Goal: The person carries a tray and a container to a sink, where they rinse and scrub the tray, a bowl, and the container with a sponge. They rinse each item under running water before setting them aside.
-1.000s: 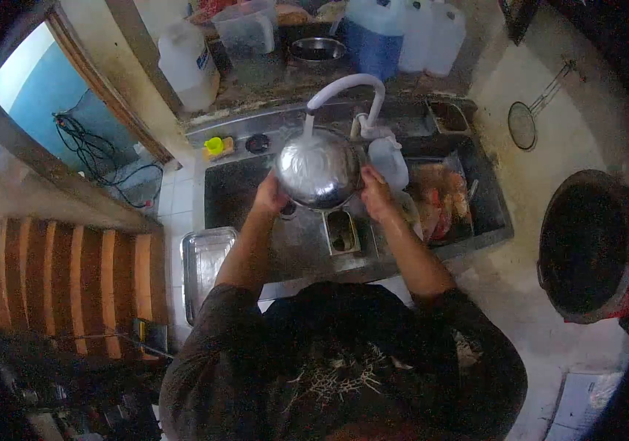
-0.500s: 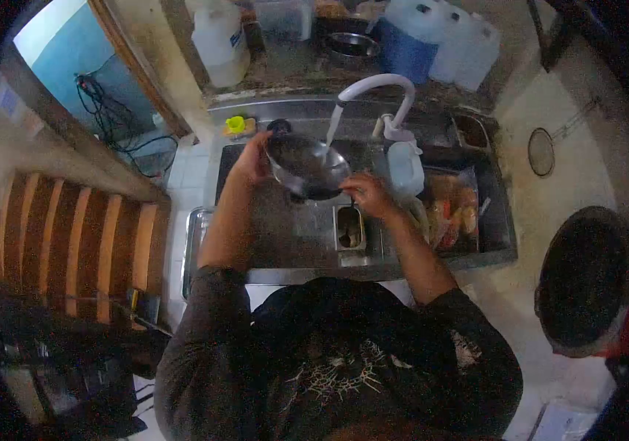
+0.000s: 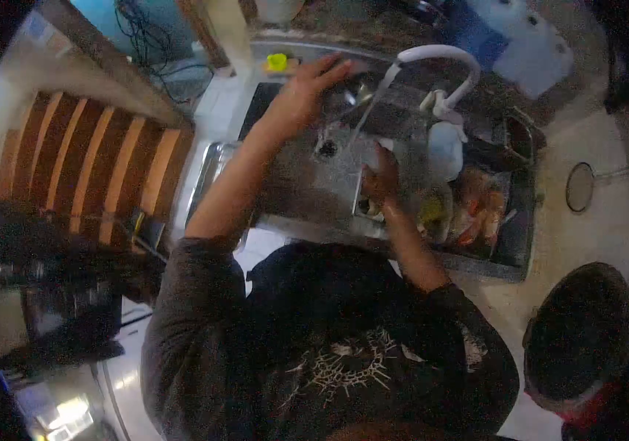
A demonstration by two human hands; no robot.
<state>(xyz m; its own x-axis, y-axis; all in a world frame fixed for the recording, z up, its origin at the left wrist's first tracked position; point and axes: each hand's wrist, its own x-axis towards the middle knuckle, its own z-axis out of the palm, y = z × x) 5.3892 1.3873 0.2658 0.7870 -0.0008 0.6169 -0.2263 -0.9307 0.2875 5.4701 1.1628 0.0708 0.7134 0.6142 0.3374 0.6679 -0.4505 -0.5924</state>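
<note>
My left hand (image 3: 305, 88) is raised over the back left of the sink (image 3: 292, 187), its fingers stretched out and apart. Just beyond the fingertips sits a shiny metal bowl (image 3: 361, 93), partly dark and blurred. Lower and to the right, my right hand (image 3: 382, 178) is at a small rectangular metal container (image 3: 358, 204) and covers part of it. Blur smears its fingers, and what they touch inside is hidden. Water runs from the white faucet (image 3: 443, 53) between my hands, near the drain (image 3: 327, 149).
A whitish plastic container (image 3: 445, 151) stands right of the faucet stream. Bagged orange-red items (image 3: 480, 209) lie in the right basin. A yellow object (image 3: 277, 62) rests on the back ledge. Large jugs (image 3: 531, 55) stand behind. A metal tray (image 3: 210, 173) is at the left.
Both hands held the metal bowl under the water before. Now the bowl is at the back of the sink, my left hand is free of it, and my right hand is down at the small container.
</note>
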